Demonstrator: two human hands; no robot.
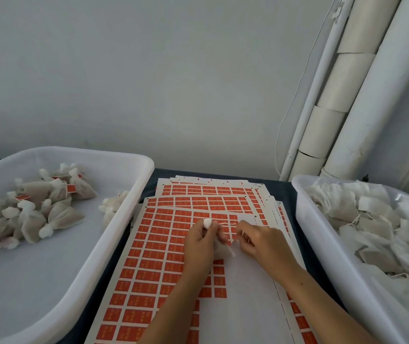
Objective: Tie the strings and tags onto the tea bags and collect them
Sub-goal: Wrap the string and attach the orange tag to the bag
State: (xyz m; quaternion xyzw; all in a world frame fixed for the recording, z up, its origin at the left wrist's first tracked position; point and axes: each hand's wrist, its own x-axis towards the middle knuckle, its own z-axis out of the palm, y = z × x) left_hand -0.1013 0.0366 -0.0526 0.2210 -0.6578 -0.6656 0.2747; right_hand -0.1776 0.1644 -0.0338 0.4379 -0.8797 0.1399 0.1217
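Note:
My left hand (199, 240) grips a small white tea bag (221, 248) by its gathered neck, and the bunched top (207, 223) sticks out above my fingers. My right hand (258, 240) pinches the bag's thin string (228, 223), which runs across between the two hands. Both hands hover over a stack of sheets of orange tag stickers (163, 247) in the middle of the table. Part of the top sheet is bare white where tags are gone.
A white tray (134, 194) on the left holds several tied tea bags with orange tags (37, 207). A white tray (305, 219) on the right is heaped with untied tea bags (377, 224). White pipes (342, 95) lean against the wall behind.

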